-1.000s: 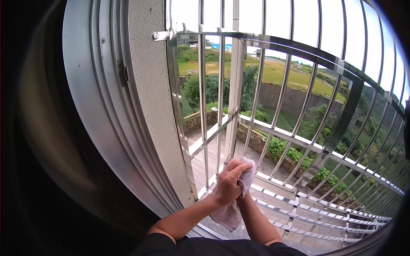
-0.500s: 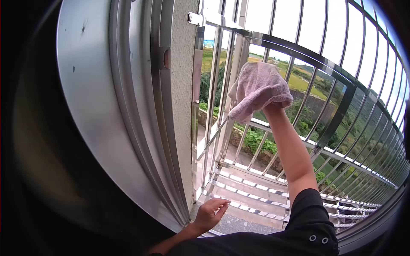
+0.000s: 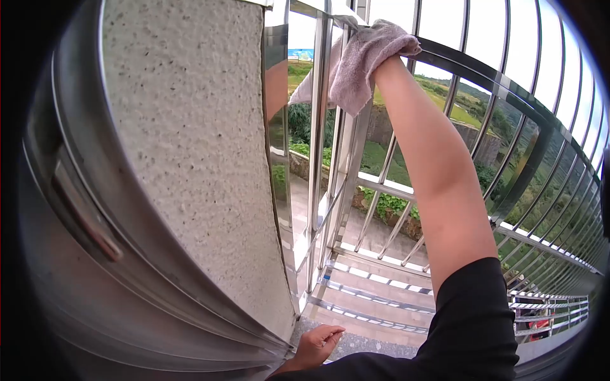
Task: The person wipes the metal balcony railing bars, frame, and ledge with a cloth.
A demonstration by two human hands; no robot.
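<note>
A pinkish-grey cloth (image 3: 356,73) is draped over my right hand (image 3: 389,63), which reaches up to the corner of the metal window grille (image 3: 381,187). The cloth lies against the upper rail and bars, with one end hanging down to the left. Most of my right hand is hidden beneath it; the wrist and forearm show. Low in the view, my left hand (image 3: 318,345) is loosely closed, thumb against the curled fingers, with nothing visible in it. It is near the speckled stone sill (image 3: 375,346) and the foot of the wall.
A rough plastered wall (image 3: 190,127) and a metal window frame (image 3: 127,267) stand on the left. Metal slats (image 3: 375,298) form the grille's floor. Bars curve away to the right, with greenery and fields outside. A red object (image 3: 539,327) shows behind the lower right bars.
My right hand has moved the cloth up and left to the grille's upper corner. The view has shifted, showing more of the plastered wall. My left hand stays low, still closed.
</note>
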